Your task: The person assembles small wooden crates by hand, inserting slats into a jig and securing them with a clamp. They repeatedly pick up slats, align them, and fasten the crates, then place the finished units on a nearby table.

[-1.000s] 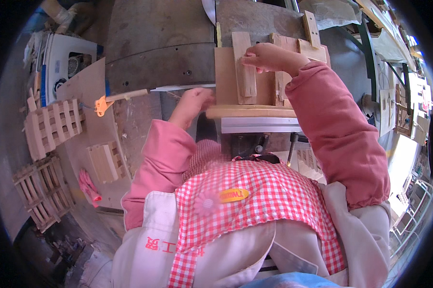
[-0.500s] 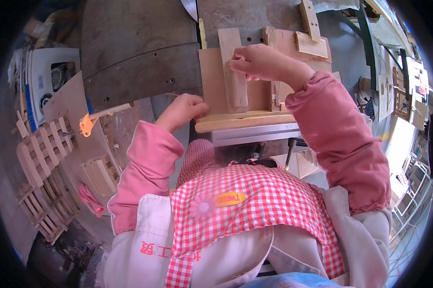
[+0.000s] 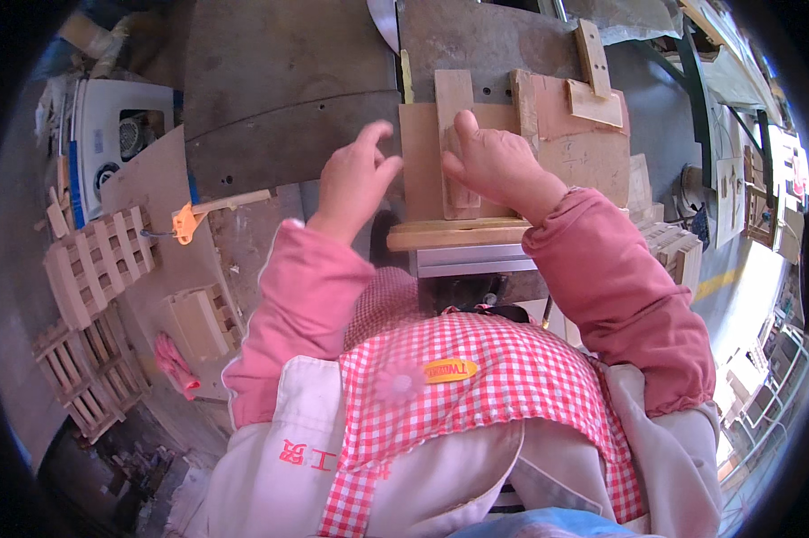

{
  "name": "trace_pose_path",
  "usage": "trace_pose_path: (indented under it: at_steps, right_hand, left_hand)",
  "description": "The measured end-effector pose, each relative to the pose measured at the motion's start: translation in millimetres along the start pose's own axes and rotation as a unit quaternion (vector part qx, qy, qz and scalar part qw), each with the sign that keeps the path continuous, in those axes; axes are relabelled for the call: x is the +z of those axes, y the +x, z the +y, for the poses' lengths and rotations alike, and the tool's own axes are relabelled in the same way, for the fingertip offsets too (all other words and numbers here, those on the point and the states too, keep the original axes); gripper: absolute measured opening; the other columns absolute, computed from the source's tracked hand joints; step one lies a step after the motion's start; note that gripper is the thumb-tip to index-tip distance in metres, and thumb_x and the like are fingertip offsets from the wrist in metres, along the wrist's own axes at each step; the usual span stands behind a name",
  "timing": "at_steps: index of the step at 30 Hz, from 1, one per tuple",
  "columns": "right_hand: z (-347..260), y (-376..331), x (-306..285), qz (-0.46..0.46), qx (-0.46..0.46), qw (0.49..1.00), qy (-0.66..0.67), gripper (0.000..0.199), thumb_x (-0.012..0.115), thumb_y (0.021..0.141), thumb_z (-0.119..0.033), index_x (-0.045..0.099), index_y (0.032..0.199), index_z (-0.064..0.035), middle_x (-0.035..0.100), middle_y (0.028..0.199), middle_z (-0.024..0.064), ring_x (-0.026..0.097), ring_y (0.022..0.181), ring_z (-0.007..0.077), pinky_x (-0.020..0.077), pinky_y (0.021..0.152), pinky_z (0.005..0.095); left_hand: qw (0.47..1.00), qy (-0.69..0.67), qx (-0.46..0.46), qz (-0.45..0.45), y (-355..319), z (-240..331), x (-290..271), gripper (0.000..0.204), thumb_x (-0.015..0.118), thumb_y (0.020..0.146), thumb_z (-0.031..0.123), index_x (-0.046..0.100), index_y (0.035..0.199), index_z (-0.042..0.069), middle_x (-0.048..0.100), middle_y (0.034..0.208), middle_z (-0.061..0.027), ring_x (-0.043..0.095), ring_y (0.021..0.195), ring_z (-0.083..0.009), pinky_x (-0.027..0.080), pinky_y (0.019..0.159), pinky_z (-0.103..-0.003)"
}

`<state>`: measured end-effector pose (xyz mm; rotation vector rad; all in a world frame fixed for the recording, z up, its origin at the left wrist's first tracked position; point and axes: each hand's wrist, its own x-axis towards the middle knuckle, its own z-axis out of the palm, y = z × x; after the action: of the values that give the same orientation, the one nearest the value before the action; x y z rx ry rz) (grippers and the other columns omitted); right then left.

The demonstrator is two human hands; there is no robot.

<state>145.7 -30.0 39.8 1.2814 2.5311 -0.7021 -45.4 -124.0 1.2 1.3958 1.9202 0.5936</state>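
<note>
A pale wooden strip [image 3: 454, 90] with a narrower raised piece on it lies lengthwise over a thin brown board [image 3: 419, 143]. My right hand [image 3: 501, 166] is closed around the raised piece, its thumb at the left side; the other fingertips are partly hidden. Left of the board, my left hand [image 3: 355, 184] hovers with fingers and thumb apart, holding nothing. Across the near end of the board runs a wooden bar [image 3: 458, 235], above a silver metal rail [image 3: 471, 260].
A metal table [image 3: 270, 81] with a slot and a pale curved guard [image 3: 385, 20] lies ahead. Joined wood pieces [image 3: 592, 99] rest at the right. An orange clamp [image 3: 186, 224] holds a stick on the left, near slatted wood stacks [image 3: 99, 264].
My left hand has lifted off the board's near left corner and spread its fingers. My right hand has shifted nearer along the strip. The whole view has swung slightly left.
</note>
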Motion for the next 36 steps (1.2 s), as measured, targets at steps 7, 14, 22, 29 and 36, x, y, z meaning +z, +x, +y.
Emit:
trace_pose_path:
  at_steps: [7, 14, 22, 29, 36]
  right_hand:
    - [1.5, 1.6, 6.6, 0.028, 0.001, 1.000, 0.009, 0.046, 0.056, 0.088, -0.038, 0.043, 0.109, 0.0010, 0.066, 0.077, 0.0276, 0.067, 0.074, 0.0436, 0.0522, 0.069, 0.0517]
    - [-2.4, 5.3, 6.5, 0.033, -0.003, 0.999, 0.004, 0.047, 0.056, 0.087, -0.038, 0.043, 0.109, 0.0017, 0.066, 0.076, 0.0277, 0.066, 0.074, 0.0443, 0.0520, 0.069, 0.0522]
    - [4.8, 12.8, 5.9, 0.008, -0.057, 0.997, -0.042, 0.051, 0.058, 0.090, -0.045, 0.043, 0.112, -0.0023, 0.067, 0.076, 0.0252, 0.067, 0.072, 0.0427, 0.0513, 0.067, 0.0514]
    - [8.9, 30.3, -39.7, -0.217, -0.022, 0.972, 0.088, 0.051, 0.054, 0.096, -0.045, 0.043, 0.124, -0.0038, 0.066, 0.070, 0.0159, 0.067, 0.060, 0.0267, 0.0520, 0.057, 0.0379]
    - [8.9, 34.5, -30.3, -0.203, -0.017, 0.974, 0.095, 0.044, 0.052, 0.098, -0.039, 0.043, 0.118, -0.0004, 0.065, 0.068, 0.0154, 0.067, 0.060, 0.0278, 0.0527, 0.058, 0.0387]
  left_hand:
    - [0.992, 0.109, -0.022, -0.058, 30.8, 21.9, 5.4, 0.077, 0.072, 0.076, 0.019, 0.038, 0.145, 0.016, 0.069, 0.089, -0.0193, 0.067, 0.088, -0.0378, 0.052, 0.077, -0.047]
    - [0.989, 0.107, -0.043, -0.088, 29.2, 30.0, -0.7, 0.074, 0.073, 0.077, 0.018, 0.039, 0.143, 0.018, 0.068, 0.103, -0.0188, 0.065, 0.100, -0.0370, 0.051, 0.084, -0.048]
    - [0.999, 0.032, -0.022, -0.026, 24.5, 18.1, 6.2, 0.063, 0.067, 0.080, 0.018, 0.046, 0.139, 0.015, 0.069, 0.094, -0.0196, 0.066, 0.090, -0.0373, 0.052, 0.080, -0.046]
    - [0.980, -0.182, -0.085, -0.001, -36.1, -6.3, 16.9, 0.038, 0.050, 0.096, 0.017, 0.054, 0.130, -0.002, 0.072, 0.100, -0.0153, 0.070, 0.084, -0.0171, 0.054, 0.073, -0.030]
    - [0.945, -0.294, -0.141, 0.002, -57.4, -2.1, 33.7, 0.041, 0.047, 0.094, 0.023, 0.057, 0.122, -0.006, 0.069, 0.102, -0.0239, 0.071, 0.092, -0.0291, 0.053, 0.082, -0.036]
